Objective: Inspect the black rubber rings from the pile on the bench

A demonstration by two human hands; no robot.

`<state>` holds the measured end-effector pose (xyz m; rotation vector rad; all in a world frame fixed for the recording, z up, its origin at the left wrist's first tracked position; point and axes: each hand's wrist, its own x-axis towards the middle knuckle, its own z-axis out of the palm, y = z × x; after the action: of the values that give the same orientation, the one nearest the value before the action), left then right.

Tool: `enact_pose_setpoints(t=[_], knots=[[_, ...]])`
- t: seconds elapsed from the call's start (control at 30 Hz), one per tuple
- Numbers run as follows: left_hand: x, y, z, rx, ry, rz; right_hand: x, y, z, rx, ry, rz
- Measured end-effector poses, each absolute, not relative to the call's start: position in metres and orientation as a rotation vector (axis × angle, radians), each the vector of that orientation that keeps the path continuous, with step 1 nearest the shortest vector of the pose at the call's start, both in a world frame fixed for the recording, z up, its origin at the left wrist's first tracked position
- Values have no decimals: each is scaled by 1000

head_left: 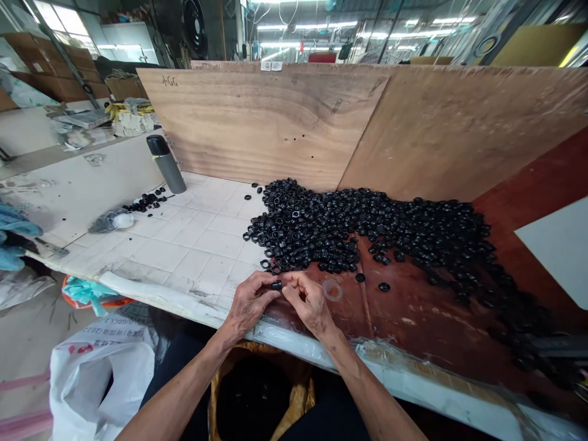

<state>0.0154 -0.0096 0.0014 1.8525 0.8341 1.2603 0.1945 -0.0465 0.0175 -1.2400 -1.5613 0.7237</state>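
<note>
My left hand pinches a small black cylindrical plastic part between thumb and fingers, close to the table's front edge. From the other side my right hand has its fingertips closed on the end of that same part. Just beyond both hands spreads a big heap of black plastic rings, some of them lying nearest my left fingertips. Two loose black pieces, one a round cap, rest on the dark red board right of my hands. A faint pale ring mark shows beside my right hand.
Wooden boards wall off the table's back. A grey bottle stands at the left, near scattered black pieces and a clear bag. Below the edge sits an open yellow sack; a white sack is left of it.
</note>
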Motion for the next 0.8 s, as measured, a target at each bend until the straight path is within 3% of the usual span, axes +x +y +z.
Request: enact_pose_setpoints(t=[0.53, 0.8], knots=[[11, -7, 0, 1674, 844, 1131, 193, -47, 15, -1207, -1577, 712], [-8, -23, 0, 1795, 800, 1209, 175, -54, 21, -1237, -1510, 975]])
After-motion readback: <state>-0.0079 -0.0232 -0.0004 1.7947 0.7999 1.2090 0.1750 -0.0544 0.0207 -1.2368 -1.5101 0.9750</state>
